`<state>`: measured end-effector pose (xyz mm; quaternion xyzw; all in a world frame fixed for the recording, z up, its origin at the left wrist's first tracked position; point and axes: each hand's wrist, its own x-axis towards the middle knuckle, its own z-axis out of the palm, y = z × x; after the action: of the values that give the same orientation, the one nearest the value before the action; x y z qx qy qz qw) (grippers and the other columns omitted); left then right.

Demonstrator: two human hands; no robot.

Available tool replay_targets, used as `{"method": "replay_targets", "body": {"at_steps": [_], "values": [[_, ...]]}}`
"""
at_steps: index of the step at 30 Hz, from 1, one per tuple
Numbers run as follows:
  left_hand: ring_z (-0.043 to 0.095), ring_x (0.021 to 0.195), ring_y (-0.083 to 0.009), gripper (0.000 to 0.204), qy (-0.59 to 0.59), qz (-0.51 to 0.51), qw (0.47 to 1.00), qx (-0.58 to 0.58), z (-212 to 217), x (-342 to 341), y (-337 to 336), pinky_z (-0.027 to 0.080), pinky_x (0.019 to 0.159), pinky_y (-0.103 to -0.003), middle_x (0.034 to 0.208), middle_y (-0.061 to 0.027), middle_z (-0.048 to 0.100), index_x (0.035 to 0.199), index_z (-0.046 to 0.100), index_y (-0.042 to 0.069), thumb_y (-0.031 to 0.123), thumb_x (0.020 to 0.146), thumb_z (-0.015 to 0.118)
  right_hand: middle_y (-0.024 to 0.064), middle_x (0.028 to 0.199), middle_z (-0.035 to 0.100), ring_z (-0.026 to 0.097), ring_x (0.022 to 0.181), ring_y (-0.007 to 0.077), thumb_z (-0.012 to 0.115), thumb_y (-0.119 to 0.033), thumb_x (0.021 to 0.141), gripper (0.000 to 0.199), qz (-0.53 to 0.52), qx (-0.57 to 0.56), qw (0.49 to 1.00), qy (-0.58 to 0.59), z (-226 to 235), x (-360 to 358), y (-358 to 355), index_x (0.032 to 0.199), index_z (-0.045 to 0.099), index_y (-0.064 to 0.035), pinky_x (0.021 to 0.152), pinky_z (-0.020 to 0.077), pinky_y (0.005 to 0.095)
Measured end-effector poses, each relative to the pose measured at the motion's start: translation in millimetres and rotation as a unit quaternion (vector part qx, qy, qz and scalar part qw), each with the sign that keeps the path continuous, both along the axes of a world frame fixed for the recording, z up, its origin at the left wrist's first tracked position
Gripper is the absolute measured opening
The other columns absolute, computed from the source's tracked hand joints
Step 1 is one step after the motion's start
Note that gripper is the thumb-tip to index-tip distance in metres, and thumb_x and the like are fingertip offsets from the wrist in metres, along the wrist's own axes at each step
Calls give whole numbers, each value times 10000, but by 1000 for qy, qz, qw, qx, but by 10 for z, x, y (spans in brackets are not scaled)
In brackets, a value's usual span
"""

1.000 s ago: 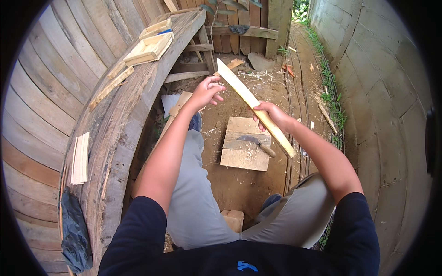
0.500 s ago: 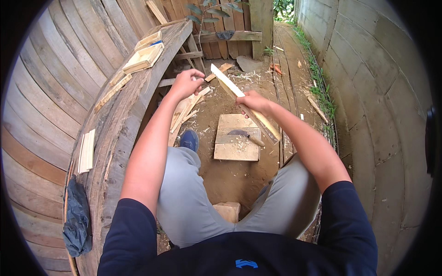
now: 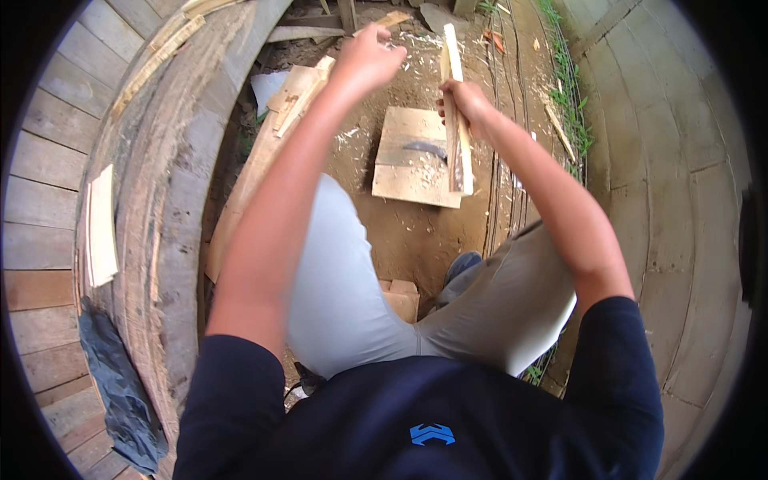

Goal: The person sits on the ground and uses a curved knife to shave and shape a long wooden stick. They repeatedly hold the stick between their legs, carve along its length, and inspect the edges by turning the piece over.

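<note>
A long, pale wooden strip (image 3: 456,56) stands nearly upright in my right hand (image 3: 468,106), whose fingers wrap around its middle. Farther left, my left hand (image 3: 370,60) is raised in the air, slightly blurred, its fingers loosely bent and apart with nothing seen in them. Below the strip, a square wooden board (image 3: 408,180) lies on the dirt, scattered with shavings. On it rests a knife with a dark curved blade (image 3: 424,148); its handle is hidden behind the strip.
A thick timber bench (image 3: 180,160) runs along my left, bearing thin pale slats (image 3: 102,228) and a dark plastic bag (image 3: 120,392). Planks (image 3: 260,168) lean beside it. A block wall (image 3: 664,200) rises on my right. A wooden block (image 3: 400,298) sits between my legs.
The view has tipped downward, so the scene sits higher. The strip has swung from a slant to nearly upright in my right hand. My left hand stays raised, with its fingers somewhat more extended.
</note>
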<state>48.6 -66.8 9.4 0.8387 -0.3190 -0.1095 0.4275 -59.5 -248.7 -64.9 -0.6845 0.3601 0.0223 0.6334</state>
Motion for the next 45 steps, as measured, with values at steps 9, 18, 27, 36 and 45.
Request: {"method": "replay_targets", "body": {"at_steps": [9, 18, 27, 36, 45], "values": [[454, 1282, -346, 827, 530, -19, 839, -118, -792, -885, 47, 399, 1036, -480, 1430, -237, 410, 1492, 284, 7, 592, 942, 483, 100, 1004, 651, 635, 882, 182, 580, -285, 964, 367, -65, 142, 987, 21, -18, -747, 724, 1210, 540, -15, 784, 493, 372], [635, 932, -219, 493, 660, -28, 738, -136, -966, -1011, 202, 539, 804, -371, 1036, -125, 623, 1216, 527, 48, 461, 949, 490, 138, 1127, 653, 649, 1015, 198, 719, -410, 881, 615, 193, 188, 962, 47, 363, -906, 602, 1322, 549, -16, 803, 577, 352], [611, 575, -188, 445, 645, -30, 764, 20, -926, -1000, 415, 531, 518, -363, 825, -87, 609, 1072, 507, 57, 463, 893, 530, 240, 1227, 582, 617, 1101, 354, 541, -209, 934, 387, 238, -427, 831, 265, -924, -717, -225, 1258, 546, 2, 906, 531, 408], [574, 662, -184, 405, 658, 24, 753, -14, -1296, -1351, 549, 529, 560, -379, 849, -60, 523, 1077, 480, 50, 394, 872, 535, 290, 1228, 520, 565, 1149, 431, 625, -192, 921, 413, 214, -424, 847, 239, -1701, -854, 5, 1210, 394, -9, 974, 468, 477], [573, 561, -179, 353, 629, 65, 766, -114, -1479, -1347, 595, 546, 453, -367, 832, -84, 543, 1142, 388, 93, 303, 950, 598, 278, 1173, 600, 607, 1112, 418, 456, -196, 971, 380, 176, -361, 866, 298, -1386, -950, -17, 1249, 457, 63, 959, 498, 454]]}}
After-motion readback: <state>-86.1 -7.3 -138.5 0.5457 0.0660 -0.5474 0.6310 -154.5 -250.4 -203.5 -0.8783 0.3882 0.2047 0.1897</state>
